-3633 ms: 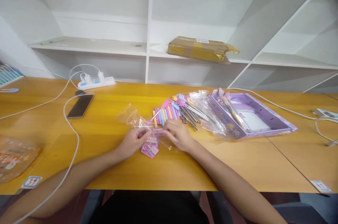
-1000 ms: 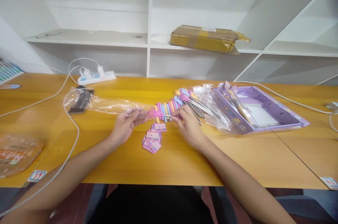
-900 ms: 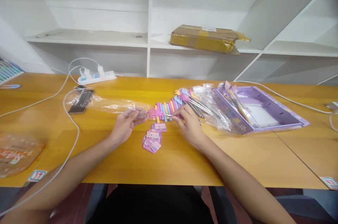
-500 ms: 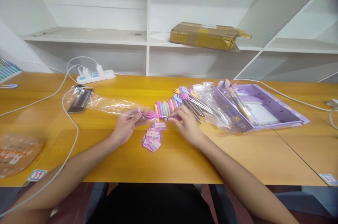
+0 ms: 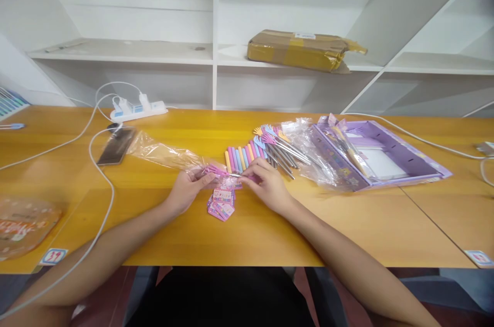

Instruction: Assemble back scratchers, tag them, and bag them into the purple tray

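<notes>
My left hand (image 5: 188, 188) pinches the mouth of a long clear plastic bag (image 5: 165, 153), which trails left across the table. The pink hand-shaped head of a back scratcher (image 5: 216, 170) lies at the bag's opening, apparently inside the film. My right hand (image 5: 266, 183) is closed on the scratcher's thin metal shaft. Just below the hands rests a small pile of pink printed cards (image 5: 221, 204). Beyond them, coloured handles (image 5: 240, 158) lie in a row, and more back scratchers (image 5: 276, 142) with pink, blue and yellow heads are heaped beside it.
Clear plastic bags (image 5: 309, 157) lie against a purple box (image 5: 417, 160) at the right. A phone (image 5: 118, 147), a power strip (image 5: 139, 109) and white cables sit at the left, near an orange pouch (image 5: 27, 226). A taped carton (image 5: 297, 49) stands on the shelf.
The back scratcher's head has moved slightly left into the bag's mouth, and film now shows around it. My right hand has shifted a little left with the shaft.
</notes>
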The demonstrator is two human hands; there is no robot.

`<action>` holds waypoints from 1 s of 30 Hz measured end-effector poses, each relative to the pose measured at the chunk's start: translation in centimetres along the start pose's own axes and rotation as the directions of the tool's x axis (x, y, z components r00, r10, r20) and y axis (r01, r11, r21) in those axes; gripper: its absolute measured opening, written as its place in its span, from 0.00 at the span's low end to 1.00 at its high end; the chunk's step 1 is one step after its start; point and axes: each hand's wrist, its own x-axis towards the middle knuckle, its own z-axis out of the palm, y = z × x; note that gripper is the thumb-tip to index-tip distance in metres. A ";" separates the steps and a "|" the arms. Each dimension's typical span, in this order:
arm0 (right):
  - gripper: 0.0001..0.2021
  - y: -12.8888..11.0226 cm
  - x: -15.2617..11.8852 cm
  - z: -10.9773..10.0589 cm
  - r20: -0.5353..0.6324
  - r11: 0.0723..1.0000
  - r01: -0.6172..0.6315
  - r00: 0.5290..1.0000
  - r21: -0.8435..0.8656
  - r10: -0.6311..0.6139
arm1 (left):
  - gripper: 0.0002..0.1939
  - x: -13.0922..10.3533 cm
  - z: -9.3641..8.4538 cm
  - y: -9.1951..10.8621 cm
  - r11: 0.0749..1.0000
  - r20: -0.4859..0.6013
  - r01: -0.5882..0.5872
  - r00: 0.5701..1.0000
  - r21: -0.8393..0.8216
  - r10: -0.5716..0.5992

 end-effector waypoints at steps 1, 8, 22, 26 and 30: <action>0.11 -0.1 -0.1 0.2 0.000 1.000 0.006 1.000 0.016 -0.006 | 0.16 -0.1 0.0 -0.2 1.000 0.008 0.006 1.000 0.009 -0.006; 0.10 -0.7 -0.3 0.9 0.008 0.997 -0.014 1.000 0.073 0.014 | 0.20 -0.5 0.5 -0.8 0.996 0.097 0.093 0.991 -0.002 -0.092; 0.16 -0.7 0.5 -1.5 0.254 0.994 -0.097 0.962 -0.040 0.104 | 0.17 1.5 -1.2 2.4 0.976 -0.201 -0.192 0.965 -0.105 0.168; 0.14 -0.5 0.7 -1.6 0.226 0.997 -0.072 0.972 0.022 0.065 | 0.19 1.3 -1.1 2.4 0.984 -0.166 -0.152 0.977 -0.092 0.135; 0.13 -0.6 0.2 -0.8 0.231 0.993 -0.085 0.971 0.082 0.064 | 0.19 0.5 -0.5 0.9 0.996 -0.033 -0.082 0.996 -0.021 0.082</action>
